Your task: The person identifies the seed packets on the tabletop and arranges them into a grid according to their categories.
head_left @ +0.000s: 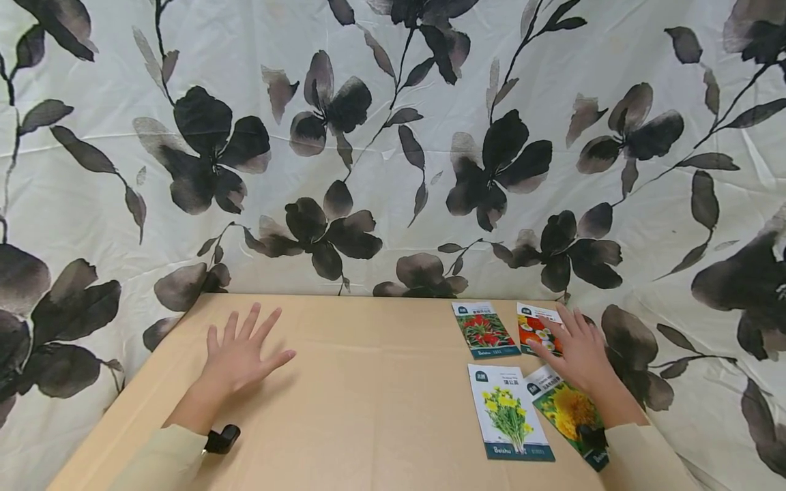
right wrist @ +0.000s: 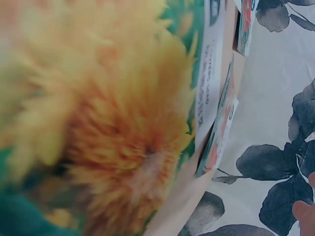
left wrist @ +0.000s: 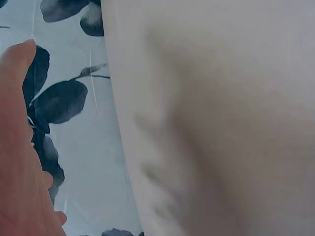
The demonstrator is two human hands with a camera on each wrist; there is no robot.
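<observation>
My left hand [head_left: 239, 354], fingers spread and holding nothing, is over the left part of the table; its shadow falls on the tabletop in the left wrist view. My right hand [head_left: 580, 351] has extended fingers near the right edge, partly covering a seed packet with red and white flowers [head_left: 533, 334]. Whether it touches that packet I cannot tell. Under the right wrist lies a packet with an orange-yellow bloom [head_left: 568, 409], large and blurred in the right wrist view. Beside these lie a packet with red flowers [head_left: 486, 331] and a white packet with yellow flowers [head_left: 506, 416].
The pale wooden table [head_left: 368, 382] stretches between both hands. Behind and around it hangs a white cloth [head_left: 393, 184] printed with dark flowers. A black wrist device [head_left: 222, 440] sits at the left cuff.
</observation>
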